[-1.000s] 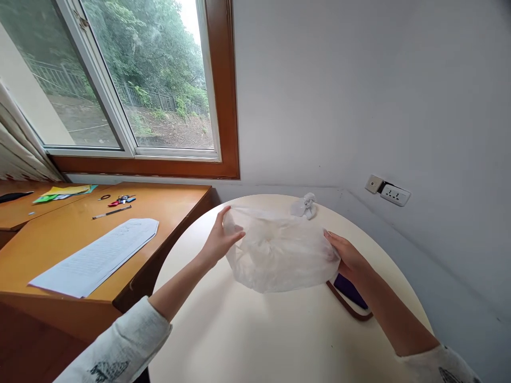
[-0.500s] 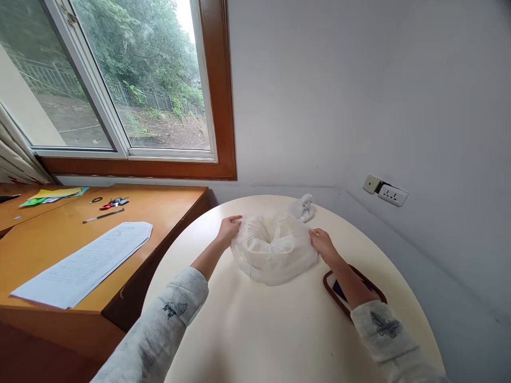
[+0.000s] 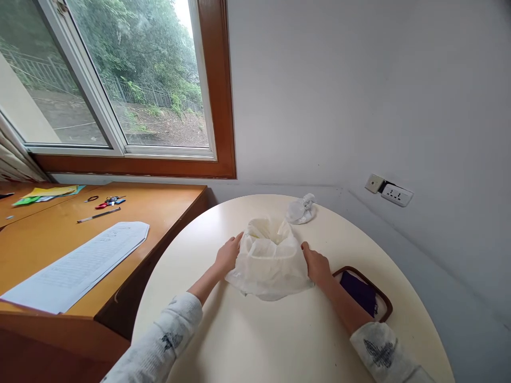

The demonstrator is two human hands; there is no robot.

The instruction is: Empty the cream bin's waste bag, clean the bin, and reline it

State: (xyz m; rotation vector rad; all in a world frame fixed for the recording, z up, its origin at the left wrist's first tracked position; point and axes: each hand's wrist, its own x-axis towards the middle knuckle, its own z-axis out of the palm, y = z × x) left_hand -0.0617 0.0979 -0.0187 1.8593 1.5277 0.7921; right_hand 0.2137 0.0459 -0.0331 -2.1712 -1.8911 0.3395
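Observation:
A thin white plastic bag [image 3: 271, 274] is draped over the rim of a container on the table, its skirt hanging down around the outside. The container itself is hidden beneath the plastic, and the bag's middle sinks into the opening. At the bag's left side, my left hand [image 3: 229, 255] is closed on the plastic, fingers partly hidden behind it. On the opposite side my right hand [image 3: 316, 264] grips the bag with the thumb side uppermost. Behind the bag lies a knotted, crumpled white plastic bag [image 3: 301, 210], touched by neither hand.
The round cream table [image 3: 255, 346] stands against the wall. A brown-rimmed tray [image 3: 389, 308] holding a dark purple cloth [image 3: 358, 291] is beside my right forearm. On the wooden desk [image 3: 175, 199] at left are papers [image 3: 83, 271], a pen [image 3: 99, 215] and keys [image 3: 112, 201].
Both hands have moved down and slightly inward along the container's sides. The bag's loose edge, puffed out wide before, now hangs lower and closer around it.

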